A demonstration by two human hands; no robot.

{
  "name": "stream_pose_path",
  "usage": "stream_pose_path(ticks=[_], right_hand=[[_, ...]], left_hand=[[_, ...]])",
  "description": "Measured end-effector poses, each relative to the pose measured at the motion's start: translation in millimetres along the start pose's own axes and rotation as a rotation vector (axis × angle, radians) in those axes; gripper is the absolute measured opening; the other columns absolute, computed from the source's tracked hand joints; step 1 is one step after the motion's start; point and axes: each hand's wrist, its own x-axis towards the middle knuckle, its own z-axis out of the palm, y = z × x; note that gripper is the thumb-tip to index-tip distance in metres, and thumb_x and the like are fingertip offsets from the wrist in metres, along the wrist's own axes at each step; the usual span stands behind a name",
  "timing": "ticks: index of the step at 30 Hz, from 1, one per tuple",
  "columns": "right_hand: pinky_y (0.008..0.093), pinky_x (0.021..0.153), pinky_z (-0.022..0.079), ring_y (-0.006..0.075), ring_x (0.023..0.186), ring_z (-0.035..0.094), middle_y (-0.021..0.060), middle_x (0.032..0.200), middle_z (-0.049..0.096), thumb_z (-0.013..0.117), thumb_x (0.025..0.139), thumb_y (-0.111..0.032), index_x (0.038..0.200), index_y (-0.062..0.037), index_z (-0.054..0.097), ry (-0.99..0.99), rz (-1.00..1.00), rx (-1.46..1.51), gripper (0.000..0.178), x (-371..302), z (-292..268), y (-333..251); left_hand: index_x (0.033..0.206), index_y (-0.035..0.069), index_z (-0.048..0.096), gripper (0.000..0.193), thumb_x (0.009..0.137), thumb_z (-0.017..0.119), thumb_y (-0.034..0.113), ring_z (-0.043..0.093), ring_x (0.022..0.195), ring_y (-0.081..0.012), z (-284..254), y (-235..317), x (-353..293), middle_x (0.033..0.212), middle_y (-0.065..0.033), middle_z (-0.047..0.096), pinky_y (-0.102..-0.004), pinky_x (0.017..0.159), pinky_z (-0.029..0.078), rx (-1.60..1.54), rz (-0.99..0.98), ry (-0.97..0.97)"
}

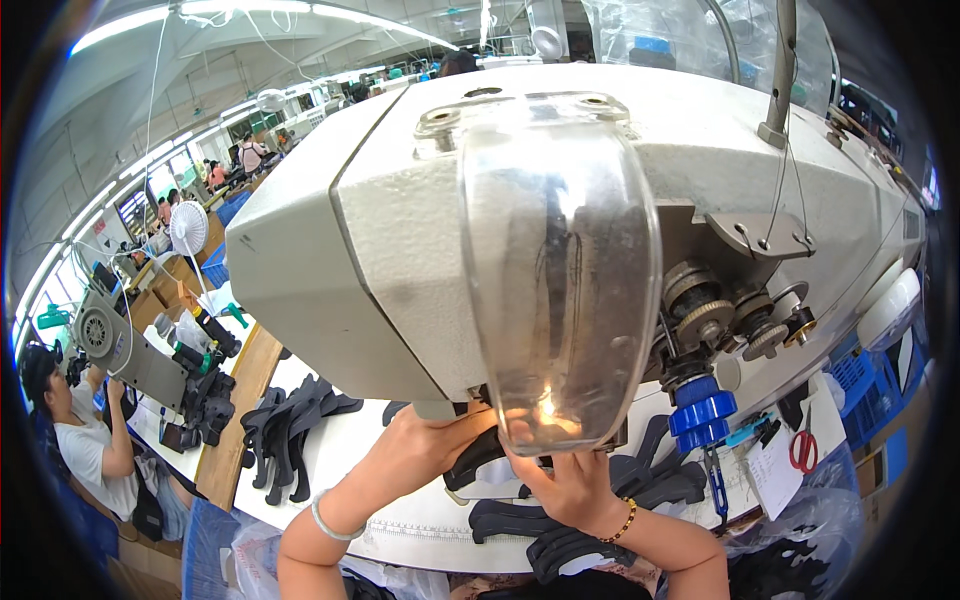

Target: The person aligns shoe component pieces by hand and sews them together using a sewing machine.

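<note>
Both my hands are under the head of a white sewing machine (400,250), behind the lower end of its clear plastic guard (560,250). Fingers of my left hand (435,440), a pale bangle on its wrist, close on a curved black strap-like piece (474,462). My right hand (572,490), with a beaded bracelet, grips the same piece from the other side; its fingertips are partly hidden by the guard. A lamp glows through the plastic there. The needle cannot be made out.
Black pieces lie heaped left (290,430) and right (540,520) on the white table (400,530), which bears a printed ruler. Blue-capped tool (702,415), red scissors (803,450) and paper (775,480) are right. A co-worker (90,440) sits left beside another machine (120,340).
</note>
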Motion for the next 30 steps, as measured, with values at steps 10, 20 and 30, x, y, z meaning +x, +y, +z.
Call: stream_pose_path(ticks=[10,20,30], right_hand=[[0.0401,0.081,0.046,0.0215,0.087,0.051,0.0023,0.086,0.051,0.056,0.077,-0.009,0.110,-0.0240,0.066,0.003,0.032,0.019,0.038,2.0,1.2,-3.5],[0.0340,0.085,0.050,0.0202,0.095,0.060,0.0076,0.108,0.058,0.057,0.087,-0.020,0.116,-0.0177,0.061,-0.002,-0.043,0.122,0.029,-4.0,-1.7,18.3],[0.0480,0.098,0.038,0.0394,0.108,0.052,0.0162,0.120,0.053,0.065,0.068,-0.007,0.123,-0.0013,0.053,-0.002,-0.049,0.293,0.056,-1.4,-5.1,17.2]], left_hand=[[0.110,0.016,0.067,0.038,0.073,0.070,0.008,0.061,0.079,-0.0274,-7.6,5.6,7.6,0.092,-0.0074,0.063,-0.0372,0.068,0.050,-0.027,-0.013,-0.021],[0.108,0.014,0.067,0.039,0.069,0.068,0.008,0.062,0.084,-0.0252,0.4,-3.4,-5.7,0.095,-0.0079,0.064,-0.0367,0.074,0.051,0.072,-0.066,-0.090],[0.099,0.007,0.069,0.027,0.073,0.067,0.002,0.064,0.088,-0.0256,0.6,-9.7,4.8,0.098,-0.0111,0.067,-0.0345,0.078,0.051,-0.100,-0.006,-0.062]])
